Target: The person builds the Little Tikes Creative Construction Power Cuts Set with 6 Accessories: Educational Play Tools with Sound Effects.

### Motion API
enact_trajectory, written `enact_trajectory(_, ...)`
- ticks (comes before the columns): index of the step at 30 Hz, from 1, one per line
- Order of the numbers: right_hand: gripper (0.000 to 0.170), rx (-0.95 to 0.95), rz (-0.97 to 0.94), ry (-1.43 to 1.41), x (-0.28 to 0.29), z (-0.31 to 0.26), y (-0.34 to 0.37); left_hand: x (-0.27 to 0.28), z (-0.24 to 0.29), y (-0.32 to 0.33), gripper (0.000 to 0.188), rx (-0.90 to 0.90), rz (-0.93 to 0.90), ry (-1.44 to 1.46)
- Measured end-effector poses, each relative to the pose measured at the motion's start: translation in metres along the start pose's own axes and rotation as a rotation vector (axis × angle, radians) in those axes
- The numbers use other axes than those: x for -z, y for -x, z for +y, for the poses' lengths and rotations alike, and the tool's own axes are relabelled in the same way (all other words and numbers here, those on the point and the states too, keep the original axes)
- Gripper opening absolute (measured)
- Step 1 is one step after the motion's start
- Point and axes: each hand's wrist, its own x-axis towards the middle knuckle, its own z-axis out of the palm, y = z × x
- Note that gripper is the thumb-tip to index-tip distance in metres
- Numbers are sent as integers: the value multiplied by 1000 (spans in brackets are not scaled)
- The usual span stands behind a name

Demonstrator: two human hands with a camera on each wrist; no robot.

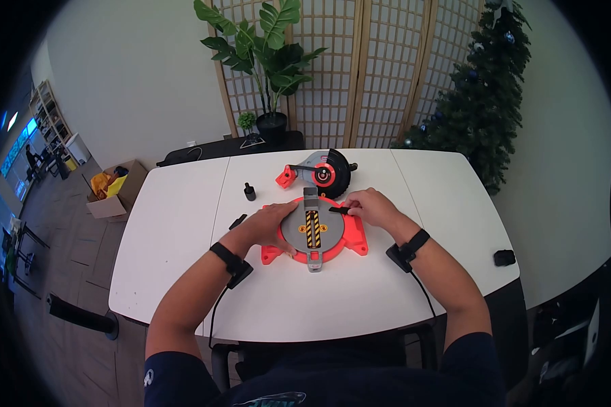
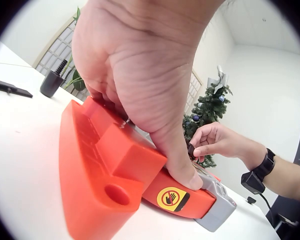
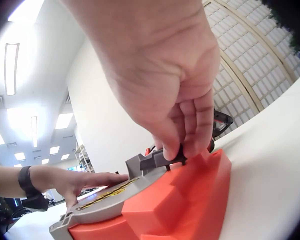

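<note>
A red toy saw base (image 1: 355, 236) with a round grey turntable (image 1: 293, 232) sits on the table. Down the turntable's middle runs a black-and-yellow striped strip (image 1: 313, 230). My left hand (image 1: 261, 225) rests spread over the base's left side; in the left wrist view its thumb (image 2: 182, 167) presses by a yellow warning sticker (image 2: 171, 199), while the other fingertips are hidden behind the red block. Between thumb and fingers, my right hand (image 1: 373, 207) pinches a small black bar (image 3: 157, 159) at the turntable's right edge, close over the red block.
Behind the base lies the toy saw head (image 1: 324, 173) with its black blade guard. To the left are a black threaded knob (image 1: 250, 192) and a flat black piece (image 1: 237, 222). A small black item (image 1: 504, 258) lies near the table's right edge.
</note>
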Motion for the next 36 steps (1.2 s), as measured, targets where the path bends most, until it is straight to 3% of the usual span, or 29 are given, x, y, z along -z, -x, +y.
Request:
enact_trajectory(14,14,-4,-41,161,-5,-11,0,11,14,6,134,104,-45,65)
enact_trajectory(17,13,-1,-36,151,-5,-10,0,9,9,10,133,193,21,-176)
enact_trajectory(19,14,9,-42,136,-5,-9,0,21,12,12,138,263,-156,-90)
enact_trajectory(28,13,13,-21,108,-12,-2,-2,21,1,13,127,137,-159,-5)
enact_trajectory(36,9,35,0,273,-11,-19,3,19,9,19,128,175,-95,-37)
